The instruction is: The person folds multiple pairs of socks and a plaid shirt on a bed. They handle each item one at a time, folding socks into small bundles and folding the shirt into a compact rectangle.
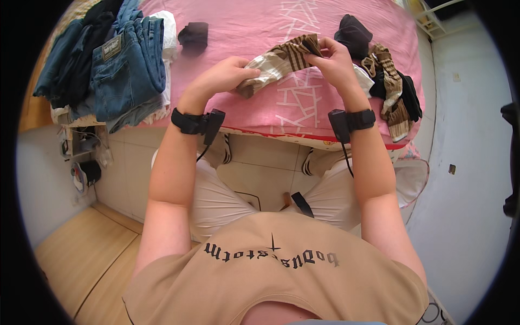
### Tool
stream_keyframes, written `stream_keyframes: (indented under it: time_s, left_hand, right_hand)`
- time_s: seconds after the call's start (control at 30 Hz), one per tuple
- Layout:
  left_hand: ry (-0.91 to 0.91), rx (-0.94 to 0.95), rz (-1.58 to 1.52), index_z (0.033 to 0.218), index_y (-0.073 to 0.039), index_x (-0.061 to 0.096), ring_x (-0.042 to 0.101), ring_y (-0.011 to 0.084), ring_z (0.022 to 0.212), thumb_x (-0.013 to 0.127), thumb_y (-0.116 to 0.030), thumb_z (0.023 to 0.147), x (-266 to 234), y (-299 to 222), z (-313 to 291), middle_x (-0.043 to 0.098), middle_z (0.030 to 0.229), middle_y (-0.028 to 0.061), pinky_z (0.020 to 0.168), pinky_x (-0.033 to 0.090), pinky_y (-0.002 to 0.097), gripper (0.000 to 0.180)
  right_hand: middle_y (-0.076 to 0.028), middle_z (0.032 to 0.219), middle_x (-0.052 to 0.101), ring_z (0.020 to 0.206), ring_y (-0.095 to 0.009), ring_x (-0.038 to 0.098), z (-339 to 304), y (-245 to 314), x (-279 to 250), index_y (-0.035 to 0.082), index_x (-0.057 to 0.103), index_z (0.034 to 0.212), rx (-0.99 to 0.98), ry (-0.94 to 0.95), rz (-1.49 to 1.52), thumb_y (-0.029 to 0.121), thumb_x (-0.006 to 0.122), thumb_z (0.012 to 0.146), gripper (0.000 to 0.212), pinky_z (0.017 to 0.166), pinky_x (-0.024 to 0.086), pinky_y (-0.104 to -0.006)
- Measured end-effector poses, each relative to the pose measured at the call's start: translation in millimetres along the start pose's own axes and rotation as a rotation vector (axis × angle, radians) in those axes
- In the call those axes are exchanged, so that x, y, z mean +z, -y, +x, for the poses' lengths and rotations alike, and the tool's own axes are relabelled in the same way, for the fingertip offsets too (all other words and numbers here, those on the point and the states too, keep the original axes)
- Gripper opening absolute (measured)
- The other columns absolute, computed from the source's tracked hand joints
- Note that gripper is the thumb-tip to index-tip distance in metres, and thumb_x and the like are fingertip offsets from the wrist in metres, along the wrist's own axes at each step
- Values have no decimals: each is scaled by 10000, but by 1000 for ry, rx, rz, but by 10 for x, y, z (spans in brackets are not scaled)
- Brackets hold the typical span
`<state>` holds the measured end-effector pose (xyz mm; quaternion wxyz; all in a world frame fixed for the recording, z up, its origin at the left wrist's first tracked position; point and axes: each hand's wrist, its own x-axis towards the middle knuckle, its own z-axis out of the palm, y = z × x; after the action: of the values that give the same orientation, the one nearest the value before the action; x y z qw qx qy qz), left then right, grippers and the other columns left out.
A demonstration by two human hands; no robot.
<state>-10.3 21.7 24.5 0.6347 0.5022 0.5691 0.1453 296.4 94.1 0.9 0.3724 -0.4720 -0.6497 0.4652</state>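
A brown and white striped sock (284,60) is stretched between my hands above a pink bed sheet (233,35). My left hand (230,73) grips its pale lower part, thumb on top, and the brown toe end hangs below. At the dark-striped cuff, my right hand (333,59) pinches the edge between thumb and fingers. Close by on the right lie a folded black sock bundle (353,37) and a loose pile of brown striped socks (398,103) mixed with black and white ones. Another dark bundle (193,38) rests beyond my left hand.
Folded jeans (130,67) and other dark clothes are stacked on the bed's left side, with white cloth (168,32) beside them. The bed's front edge (271,135) runs just beyond my knees. A pale wall (466,162) stands to the right, and wooden boards (86,254) lie at lower left.
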Motion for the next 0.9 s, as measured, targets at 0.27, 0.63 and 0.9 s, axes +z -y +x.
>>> stream_keyframes:
  time_s: [0.27, 0.63, 0.9]
  left_hand:
    - [-5, 37, -311, 1314, 28, 673, 788, 231, 937, 559, -358, 1147, 402, -40, 105, 771, 1155, 148, 846, 674, 405, 436]
    - [0, 252, -307, 1310, -19, 664, 745, 132, 1016, 733, -174, 1064, 343, -5, 161, 774, 1145, 72, 925, 609, 316, 298]
    - [6, 575, -433, 1445, -28, 425, 734, 217, 1162, 744, 98, 946, 391, -133, 91, 762, 1266, 196, 996, 614, 376, 605]
  right_hand:
    - [-101, 970, 672, 873, -285, 703, -309, 511, 286, 33, 680, 992, -619, 127, -251, 9, 857, 741, 308, 751, 584, -390]
    - [-121, 1093, 705, 991, -318, 696, -330, 492, 239, 68, 721, 1044, -475, 321, -223, 241, 933, 786, 376, 845, 569, -444]
    - [-170, 1255, 749, 1185, -300, 730, -351, 500, 246, 44, 642, 1364, -252, 294, -238, 316, 1014, 733, 781, 993, 599, -432]
